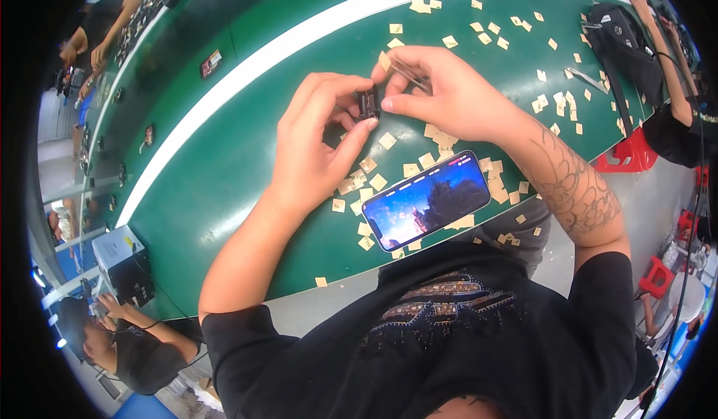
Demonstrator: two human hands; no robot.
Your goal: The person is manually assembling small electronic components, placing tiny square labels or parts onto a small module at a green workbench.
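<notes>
Holds a small black part (367, 105) in the left hand (308, 141), between the tip of the thumb on the near side and the fingertips on the far side; has that hand nearly closed at the tips but hollow behind them, with the part at the right-hand end of the grip, well out from the palm and over the green table (217, 157); has the right hand (452, 94) just to the right of the part, fingers bent and drawn together around metal tweezers (411, 76); places the right thumb tip right next to the part, though cannot tell at this size whether touching it; shows a pale yellow square (384, 61) at the right index finger, above the part in view; shows, nearer the body, a phone (426, 202) with a lit screen, lying among scattered pale paper squares (387, 141); includes, farther right, a black bag (624, 34) near the table's edge.
</notes>
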